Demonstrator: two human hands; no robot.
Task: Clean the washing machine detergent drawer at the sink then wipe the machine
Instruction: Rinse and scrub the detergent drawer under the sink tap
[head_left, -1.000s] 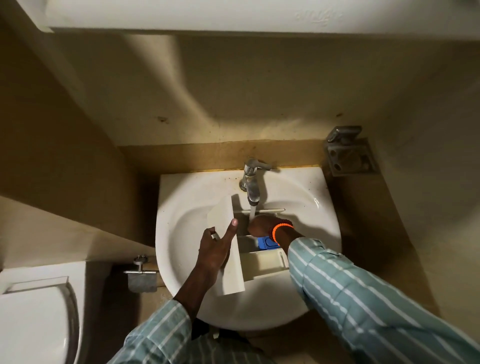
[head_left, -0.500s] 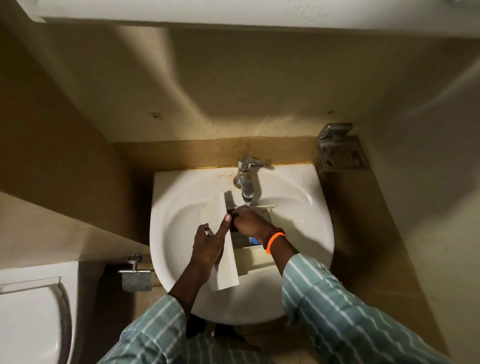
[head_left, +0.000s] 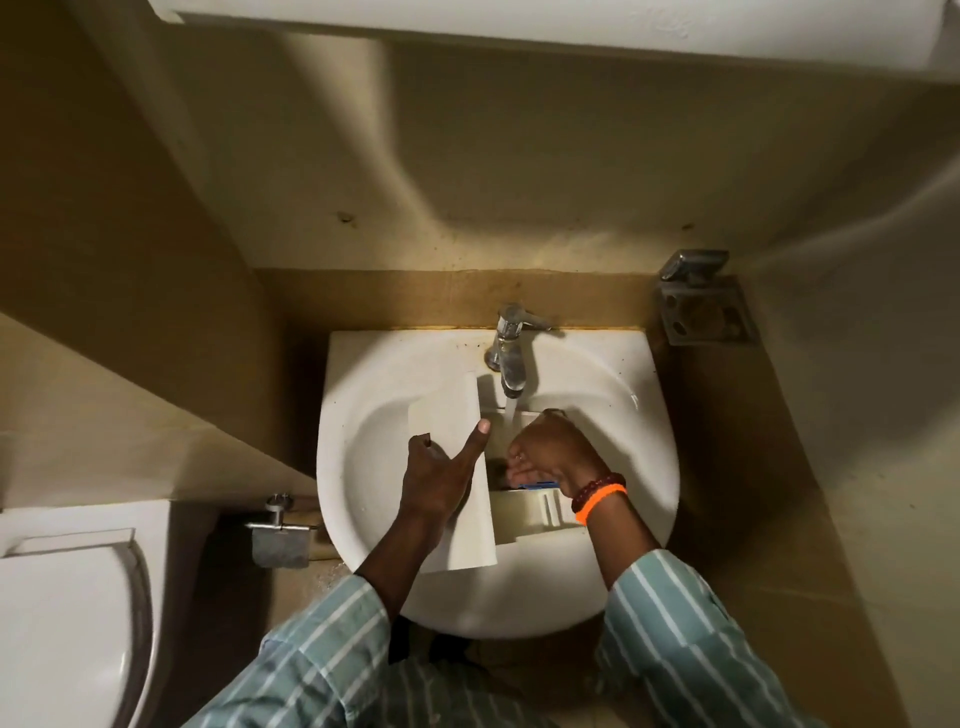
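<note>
A white detergent drawer (head_left: 524, 512) lies in the white sink (head_left: 363, 441), its flat front panel turned to the left. My left hand (head_left: 441, 475) grips that front panel, thumb pressed on its face. My right hand (head_left: 553, 452) reaches inside the drawer's compartments with curled fingers; whether it holds anything is hidden. A blue insert (head_left: 537, 486) shows just below that hand. Water runs from the chrome tap (head_left: 509, 353) onto the far end of the drawer.
A toilet (head_left: 67, 623) stands at the lower left, with a metal paper holder (head_left: 280, 540) on the wall between it and the sink. A metal wall bracket (head_left: 701, 306) sits at the sink's back right. Walls close in on both sides.
My right hand has shifted inside the drawer, from the near-left compartment back toward the right under the running water. My left hand keeps its grip on the front panel.
</note>
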